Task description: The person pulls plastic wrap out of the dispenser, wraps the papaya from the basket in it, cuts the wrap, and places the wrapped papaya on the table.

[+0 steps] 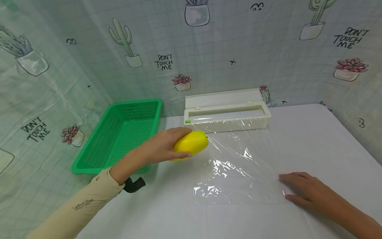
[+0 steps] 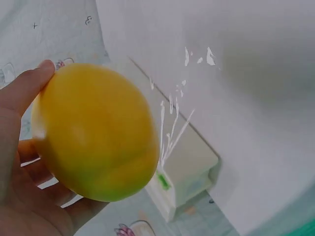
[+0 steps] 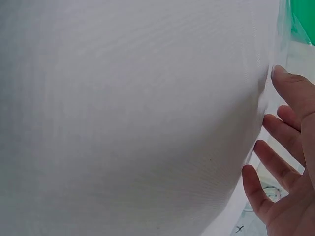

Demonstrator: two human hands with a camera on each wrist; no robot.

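There's a lane down the worktop's (image 1: 310, 139) right side, from its far right corner past the end of the box (image 1: 232, 125), with the right hand (image 1: 310, 191) blocking its near end! Left side, tight: the basket (image 1: 119, 139) takes up the far left, and the left hand (image 1: 162, 142) with the fruit (image 1: 192, 143) hangs in the gap beside it. Film (image 1: 232, 166) bars the middle, leaving room to pass on its near side.

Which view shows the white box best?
The head view: the white box appears nearly whole, its lid raised. The left wrist view shows only part, behind the yellow object; I can't make it out in the right wrist view.
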